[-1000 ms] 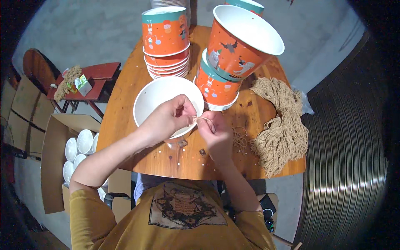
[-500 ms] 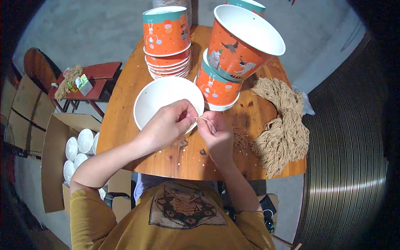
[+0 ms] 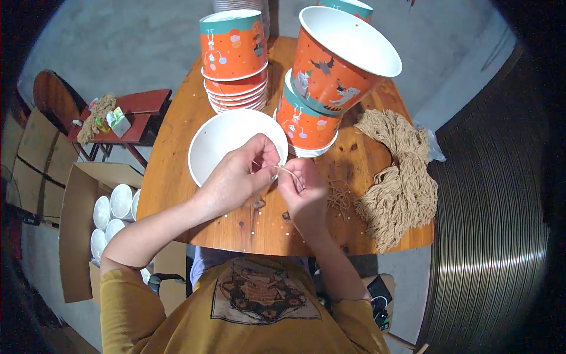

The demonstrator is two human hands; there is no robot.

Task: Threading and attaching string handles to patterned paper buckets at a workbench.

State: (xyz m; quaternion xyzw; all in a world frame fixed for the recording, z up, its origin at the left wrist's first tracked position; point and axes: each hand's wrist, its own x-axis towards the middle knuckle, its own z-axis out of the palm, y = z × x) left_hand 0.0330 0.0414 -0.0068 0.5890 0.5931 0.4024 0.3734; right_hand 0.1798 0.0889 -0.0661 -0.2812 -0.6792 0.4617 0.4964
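Left hand has risen very slightly over the last half second, and the short line of cord (image 3: 287,171) between the fingertips has shifted; the tubs and yarn have stayed put.

An open tub (image 3: 218,138) sits on the wooden table (image 3: 177,206), its white inside facing up, partly covered by the left hand (image 3: 239,171). Behind it, on the left, stands a stack (image 3: 234,53) of nested orange tubs, upside down with teal bands near the top. To the right is a second upside-down stack (image 3: 306,127), with an upright orange tub (image 3: 339,71) on top, its white mouth showing. On the floor at left, a cardboard box (image 3: 73,236) holds white cups (image 3: 122,200).

The left forearm slants in from the lower left; its thumb and forefinger are closed in a pinch on the cord. The right hand (image 3: 306,192) comes up from the lower right, thumb and forefinger also pinched on the cord, other fingers curled in. Both meet at the tub's near right rim; whether the cord passes through the wall is hidden.

Loose strands (image 3: 338,197) lie beside the right hand, and farther right is a thick tan bundle of yarn (image 3: 401,183).
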